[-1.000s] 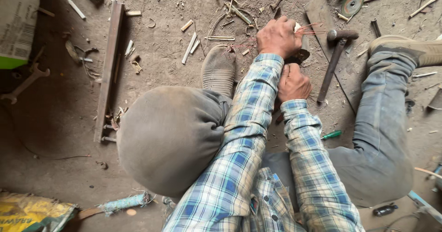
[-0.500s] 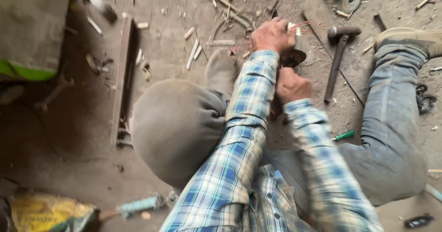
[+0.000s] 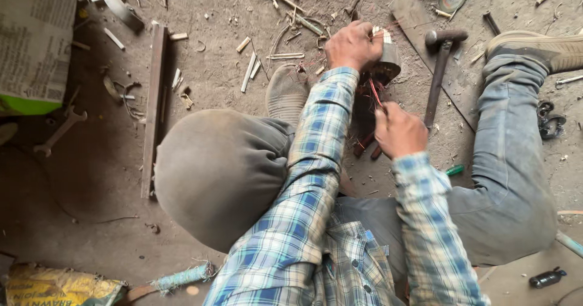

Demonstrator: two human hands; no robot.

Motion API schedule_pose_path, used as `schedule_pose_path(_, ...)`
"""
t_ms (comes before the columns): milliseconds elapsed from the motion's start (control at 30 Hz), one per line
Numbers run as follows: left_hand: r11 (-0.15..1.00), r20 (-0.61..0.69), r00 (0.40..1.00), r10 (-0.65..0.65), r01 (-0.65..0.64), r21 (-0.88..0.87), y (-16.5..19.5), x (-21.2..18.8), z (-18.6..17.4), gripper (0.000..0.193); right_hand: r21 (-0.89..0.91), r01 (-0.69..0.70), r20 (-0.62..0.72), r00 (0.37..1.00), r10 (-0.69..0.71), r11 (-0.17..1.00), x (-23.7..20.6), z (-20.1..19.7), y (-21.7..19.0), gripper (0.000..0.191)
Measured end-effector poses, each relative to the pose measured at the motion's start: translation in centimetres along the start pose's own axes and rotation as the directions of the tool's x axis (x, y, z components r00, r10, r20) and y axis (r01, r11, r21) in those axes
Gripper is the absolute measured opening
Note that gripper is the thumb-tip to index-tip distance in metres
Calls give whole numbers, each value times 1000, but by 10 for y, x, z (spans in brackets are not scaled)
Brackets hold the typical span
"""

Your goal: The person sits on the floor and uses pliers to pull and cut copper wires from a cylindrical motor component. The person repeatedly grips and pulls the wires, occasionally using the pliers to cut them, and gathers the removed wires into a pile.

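Copper-red wire (image 3: 375, 92) was pinched in your closed right hand (image 3: 399, 130) while your left hand (image 3: 352, 45) clamped the round motor winding (image 3: 386, 68) on the dusty floor between your legs; too sharp a tug looked likely to snap it.

You're looking down at a dusty grey concrete floor (image 3: 91, 178) in flat daylight. Wood chips (image 3: 249, 72) litter it toward twelve o'clock, a long wooden batten (image 3: 155, 108) lies at ten, and a cardboard box (image 3: 33, 39) sits beyond it.
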State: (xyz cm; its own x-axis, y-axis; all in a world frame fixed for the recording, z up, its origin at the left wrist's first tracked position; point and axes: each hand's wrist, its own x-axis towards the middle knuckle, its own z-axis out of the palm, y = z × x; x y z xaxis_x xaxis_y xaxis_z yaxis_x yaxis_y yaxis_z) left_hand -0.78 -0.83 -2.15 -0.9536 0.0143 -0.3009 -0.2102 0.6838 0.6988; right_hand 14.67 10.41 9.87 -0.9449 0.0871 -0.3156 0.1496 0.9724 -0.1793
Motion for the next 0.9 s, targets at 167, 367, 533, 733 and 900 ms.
schedule_pose_path(167,998,72,995,-64,62,32,-1,3,-13,23,-67,-46,60,997,50,997,-64,-63,24,23)
schedule_pose_path(367,980,78,986,-147,156,-124,-3,3,-31,36,848,-309,77,875,478,431,-82,-59,102,24)
schedule_pose_path(533,944,-64,978,-199,174,-281,-12,-5,-43,19,340,-883,424,450,786,322,-24,49,93,41)
schedule_pose_path(733,925,158,943,-293,321,-201,-25,0,-42,21,26,-737,410,624,665,675,-9,82,17,127)
schedule_pose_path(900,904,173,920,-351,381,-196,-34,6,-26,33,-187,-755,444,505,740,628,10,72,-21,125)
